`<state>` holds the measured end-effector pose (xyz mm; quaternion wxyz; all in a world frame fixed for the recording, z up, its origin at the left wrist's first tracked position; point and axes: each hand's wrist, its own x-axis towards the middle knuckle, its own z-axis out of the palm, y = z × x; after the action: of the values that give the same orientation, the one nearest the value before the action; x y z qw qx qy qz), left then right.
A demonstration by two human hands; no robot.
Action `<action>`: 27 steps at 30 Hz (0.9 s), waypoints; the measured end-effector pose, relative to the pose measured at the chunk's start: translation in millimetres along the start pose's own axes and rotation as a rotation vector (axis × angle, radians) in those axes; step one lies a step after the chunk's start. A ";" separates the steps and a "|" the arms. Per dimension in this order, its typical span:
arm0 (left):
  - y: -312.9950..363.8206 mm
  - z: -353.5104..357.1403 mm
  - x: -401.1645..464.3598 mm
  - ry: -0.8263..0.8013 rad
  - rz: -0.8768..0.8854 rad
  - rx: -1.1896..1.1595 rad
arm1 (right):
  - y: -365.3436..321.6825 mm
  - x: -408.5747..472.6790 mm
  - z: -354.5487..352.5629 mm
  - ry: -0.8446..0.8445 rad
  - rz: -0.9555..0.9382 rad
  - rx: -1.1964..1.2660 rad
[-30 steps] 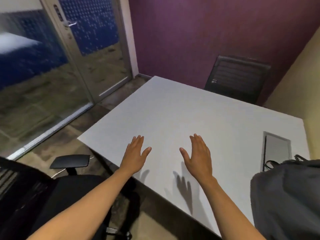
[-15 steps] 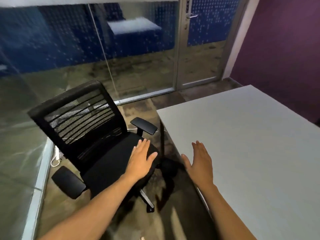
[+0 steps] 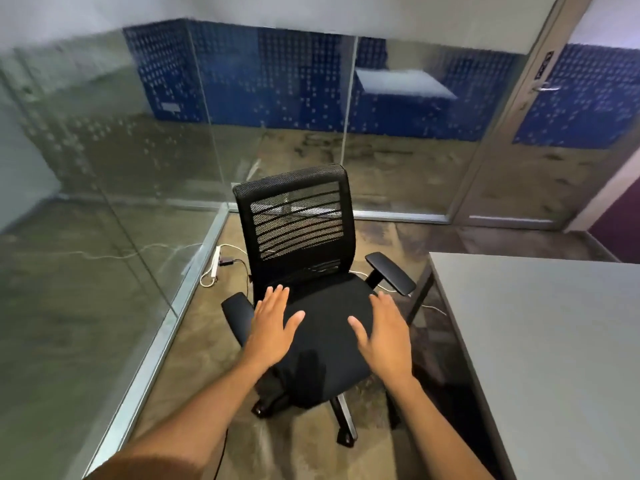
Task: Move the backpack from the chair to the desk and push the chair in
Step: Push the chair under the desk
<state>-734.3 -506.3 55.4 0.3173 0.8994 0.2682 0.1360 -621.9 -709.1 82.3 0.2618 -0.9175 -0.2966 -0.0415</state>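
A black mesh-backed office chair (image 3: 298, 230) stands in the middle of the view, facing me, its seat bare. My left hand (image 3: 273, 323) hovers flat over the left part of the seat, fingers apart and holding nothing. Over the seat's right part my right hand (image 3: 384, 334) is spread the same way, also empty. The grey desk (image 3: 547, 341) fills the right side, its near corner just right of the chair's right armrest (image 3: 391, 271). The backpack is out of view.
Glass walls (image 3: 138, 168) run behind and to the left of the chair, with a metal floor rail (image 3: 166, 320) at their base. A white power strip (image 3: 216, 265) with cables lies on the floor behind the chair. A glass door (image 3: 554, 133) stands at the back right.
The view has swung left, from the desk and backpack to the chair, which is now centred. Both hands stay spread and empty and now hang over the seat.
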 end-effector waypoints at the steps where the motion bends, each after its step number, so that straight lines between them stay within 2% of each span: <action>1: -14.4 -12.7 -1.0 0.014 -0.018 -0.001 | -15.8 3.1 8.9 -0.005 -0.017 -0.001; 14: -177.0 -144.5 -11.6 0.202 -0.235 0.039 | -184.7 52.9 119.1 -0.118 -0.251 0.039; 18: -209.3 -170.5 -15.7 0.252 -0.292 0.035 | -220.0 66.6 144.3 -0.156 -0.317 0.052; 23: -245.2 -187.6 -4.7 0.260 -0.360 0.068 | -251.0 92.2 175.8 -0.108 -0.382 0.044; 27: -276.8 -201.2 19.9 0.272 -0.387 0.079 | -273.7 123.1 212.6 -0.173 -0.395 0.009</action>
<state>-911.1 -213.6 31.9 0.2631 0.8163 0.4809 0.1820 -692.6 -349.4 52.8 0.2262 -0.8405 -0.4922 -0.0119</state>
